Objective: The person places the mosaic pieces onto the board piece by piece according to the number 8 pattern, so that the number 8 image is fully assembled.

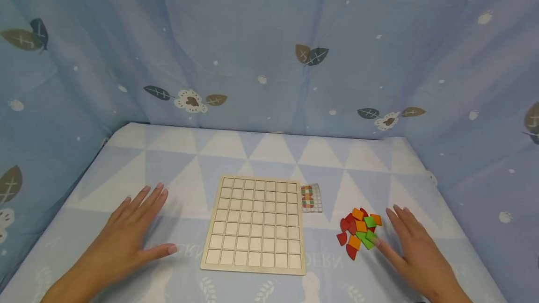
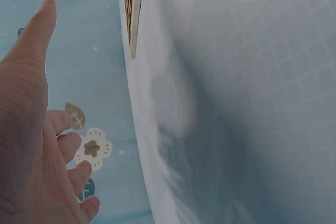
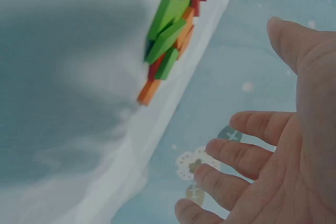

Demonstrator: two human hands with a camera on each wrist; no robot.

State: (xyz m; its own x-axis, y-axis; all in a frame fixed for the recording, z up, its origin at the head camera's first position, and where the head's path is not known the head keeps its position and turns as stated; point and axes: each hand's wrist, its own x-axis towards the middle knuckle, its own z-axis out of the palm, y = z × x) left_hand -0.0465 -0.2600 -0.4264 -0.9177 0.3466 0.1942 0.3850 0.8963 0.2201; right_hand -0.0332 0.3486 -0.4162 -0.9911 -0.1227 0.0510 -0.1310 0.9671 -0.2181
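Note:
In the head view, a square wooden grid board (image 1: 258,232) lies flat at the middle of the table, its cells bare. My left hand (image 1: 128,237) is held to the left of the board, fingers spread and holding nothing. To the right of the board lies a small loose pile of red, orange and green tiles (image 1: 360,226), some square and some quarter-round. My right hand (image 1: 421,254) hovers just right of the pile, fingers straight, its thumb tip overlapping a green tile in this view. The right wrist view shows that palm empty, apart from the green tiles (image 3: 167,40).
A small printed pattern card (image 1: 311,198) lies against the board's right edge, partly covered by it. The table (image 1: 177,172) has a blue and white triangle-print cloth. Blue patterned curtains (image 1: 261,50) hang behind the table and along both sides.

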